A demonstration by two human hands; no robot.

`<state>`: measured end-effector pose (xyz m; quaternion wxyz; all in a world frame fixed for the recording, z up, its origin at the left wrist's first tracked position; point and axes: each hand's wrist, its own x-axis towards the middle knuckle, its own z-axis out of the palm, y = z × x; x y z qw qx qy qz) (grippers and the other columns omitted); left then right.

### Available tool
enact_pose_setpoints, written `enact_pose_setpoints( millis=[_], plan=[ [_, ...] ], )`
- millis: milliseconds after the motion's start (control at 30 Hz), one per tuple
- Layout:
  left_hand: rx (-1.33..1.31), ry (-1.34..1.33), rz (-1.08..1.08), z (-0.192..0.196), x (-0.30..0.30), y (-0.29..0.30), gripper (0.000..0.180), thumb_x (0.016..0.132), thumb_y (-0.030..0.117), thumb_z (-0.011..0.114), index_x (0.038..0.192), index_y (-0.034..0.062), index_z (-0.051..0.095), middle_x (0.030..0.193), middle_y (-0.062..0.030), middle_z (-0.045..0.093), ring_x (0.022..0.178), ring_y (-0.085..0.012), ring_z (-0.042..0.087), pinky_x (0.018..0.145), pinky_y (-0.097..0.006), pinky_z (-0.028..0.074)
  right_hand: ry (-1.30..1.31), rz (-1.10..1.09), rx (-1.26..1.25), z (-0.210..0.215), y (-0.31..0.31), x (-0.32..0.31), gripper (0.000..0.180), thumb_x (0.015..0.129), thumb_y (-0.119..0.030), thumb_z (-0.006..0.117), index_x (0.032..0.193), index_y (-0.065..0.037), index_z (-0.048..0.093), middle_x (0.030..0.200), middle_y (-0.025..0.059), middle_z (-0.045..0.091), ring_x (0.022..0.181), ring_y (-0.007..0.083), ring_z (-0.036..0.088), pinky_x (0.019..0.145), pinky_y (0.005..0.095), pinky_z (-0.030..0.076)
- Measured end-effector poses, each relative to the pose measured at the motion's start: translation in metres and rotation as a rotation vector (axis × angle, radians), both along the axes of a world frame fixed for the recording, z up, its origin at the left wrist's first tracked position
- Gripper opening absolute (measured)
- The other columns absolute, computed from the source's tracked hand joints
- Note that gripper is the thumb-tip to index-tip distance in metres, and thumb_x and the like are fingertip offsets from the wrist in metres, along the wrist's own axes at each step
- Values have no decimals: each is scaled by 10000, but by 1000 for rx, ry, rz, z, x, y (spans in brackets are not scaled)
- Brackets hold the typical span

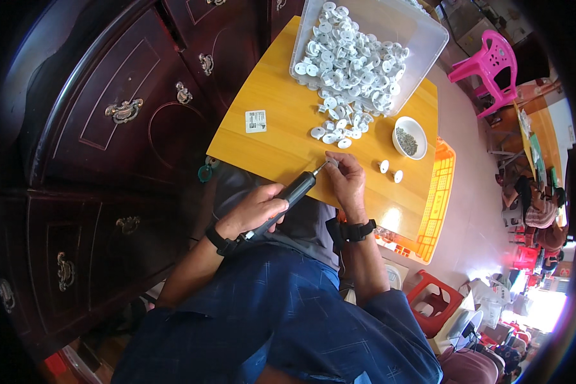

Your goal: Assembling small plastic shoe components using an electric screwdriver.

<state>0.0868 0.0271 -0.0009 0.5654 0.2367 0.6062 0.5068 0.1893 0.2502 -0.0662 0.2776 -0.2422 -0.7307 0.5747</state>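
Observation:
My left hand (253, 210) grips a black pen-shaped electric screwdriver (293, 192), its tip aimed up and to the right at a small white plastic part (332, 164). My right hand (347, 179) pinches that part against the yellow wooden table (281, 121). Both wrists wear black straps. A pile of similar white round parts (347, 64) spills from a tipped clear plastic bin (397, 32) at the table's far side. A white bowl (409, 137) of small screws stands to the right. Two finished-looking white parts (390, 171) lie near it.
Dark wooden cabinets with brass handles (123, 110) fill the left. A small white label (255, 121) lies on the table. An orange crate (436, 192) sits beside the table's right edge. A pink plastic chair (488, 64) and a red stool (436, 301) stand on the floor; another person (539, 211) sits far right.

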Motion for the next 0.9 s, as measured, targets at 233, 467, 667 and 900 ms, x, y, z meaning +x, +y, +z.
enact_pose_setpoints(
  millis=[233, 467, 667, 900],
  plan=[
    [0, 23, 34, 4, 1, 3, 158, 901, 166, 509, 924, 13, 539, 701, -38, 564, 522, -111, 568, 504, -259, 487, 4, -2, -10, -2, 1, 0, 231, 827, -8, 697, 1054, -48, 712, 815, 6, 554, 684, 89, 491, 640, 244, 425],
    [-10, 33, 34, 5, 1, 4, 158, 914, 166, 508, 943, 13, 535, 716, -39, 569, 522, -106, 564, 503, -255, 480, -38, -3, 39, 1, 0, -1, 229, 827, -17, 689, 1052, -52, 710, 812, 20, 553, 681, 105, 497, 642, 254, 431],
    [-38, 48, 12, 8, 1, 5, 149, 932, 146, 494, 991, 16, 536, 730, -38, 582, 560, -98, 569, 537, -256, 490, 6, -10, -27, 2, -1, 0, 231, 829, 5, 694, 1055, -43, 709, 837, 18, 566, 706, 88, 529, 661, 238, 451],
    [-33, 51, 7, 8, 0, 5, 155, 933, 153, 498, 984, 11, 536, 732, -44, 579, 559, -101, 566, 534, -254, 488, -57, -2, 14, 9, -2, -1, 238, 845, 19, 680, 1077, -30, 698, 905, 5, 575, 782, 74, 552, 723, 223, 460]
  ],
)
